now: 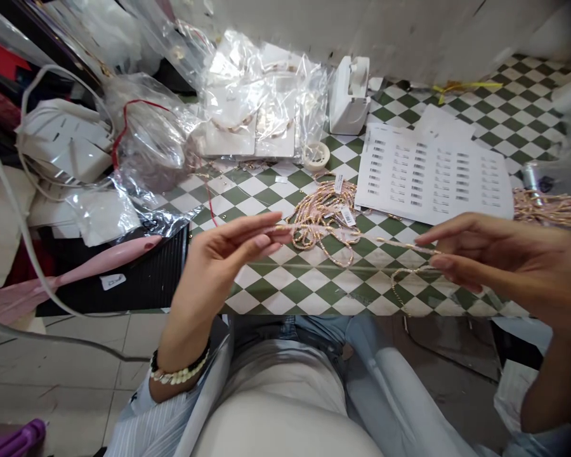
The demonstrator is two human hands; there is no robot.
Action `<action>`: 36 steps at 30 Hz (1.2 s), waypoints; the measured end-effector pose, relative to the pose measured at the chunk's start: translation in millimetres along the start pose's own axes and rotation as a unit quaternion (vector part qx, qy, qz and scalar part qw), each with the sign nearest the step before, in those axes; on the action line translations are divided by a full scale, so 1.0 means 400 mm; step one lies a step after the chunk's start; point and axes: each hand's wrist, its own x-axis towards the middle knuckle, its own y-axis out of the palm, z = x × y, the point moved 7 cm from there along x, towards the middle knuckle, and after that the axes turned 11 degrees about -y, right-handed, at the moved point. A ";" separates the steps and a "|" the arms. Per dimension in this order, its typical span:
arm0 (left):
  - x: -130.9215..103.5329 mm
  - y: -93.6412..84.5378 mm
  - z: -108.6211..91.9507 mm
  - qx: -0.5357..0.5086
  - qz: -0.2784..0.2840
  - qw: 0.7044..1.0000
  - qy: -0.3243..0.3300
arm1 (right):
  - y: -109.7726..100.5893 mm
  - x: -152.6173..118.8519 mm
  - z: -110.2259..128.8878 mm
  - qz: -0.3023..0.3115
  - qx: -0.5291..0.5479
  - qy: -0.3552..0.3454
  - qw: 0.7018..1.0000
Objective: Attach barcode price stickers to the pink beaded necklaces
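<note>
A thin strand of pink and gold beads [383,240] is stretched between my two hands above the table. My left hand [223,254] pinches one end between thumb and fingers. The other end is gripped in my right hand [499,260], thumb against fingertips, and a loose loop with a fine chain end hangs below it. Beneath the taut strand lies a pile of similar bead strands [309,209], with small white barcode tags [347,216] on some of them.
Printed barcode label sheets [433,171] lie right of the pile, beside more bead strands [552,208]. Behind stand a white tape dispenser [349,95] and bagged jewellery cards [252,120]. Plastic bags, a white cabled device [66,139] and a pink handled object [109,260] crowd the left.
</note>
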 end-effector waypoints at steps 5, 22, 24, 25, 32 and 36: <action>-0.023 -0.091 -0.069 0.026 -0.165 0.983 0.080 | 0.011 -0.008 -0.078 0.068 0.010 0.017 0.997; -0.158 -0.227 -0.042 0.381 -0.433 0.817 0.026 | 0.111 -0.008 -0.108 0.135 -0.038 0.035 0.990; -0.168 -0.221 -0.029 0.442 -0.423 0.791 0.000 | 0.106 -0.019 -0.103 0.106 -0.052 0.035 0.992; -0.174 -0.209 -0.034 0.485 -0.422 0.766 0.005 | 0.094 -0.027 -0.098 0.072 -0.065 0.031 0.995; -0.084 0.122 -0.106 0.703 -0.096 0.649 0.275 | 0.019 -0.052 -0.135 -0.156 0.112 0.088 0.977; 0.075 0.370 -0.039 0.739 0.161 0.574 0.314 | 0.060 0.003 -0.179 -0.133 0.268 0.101 0.949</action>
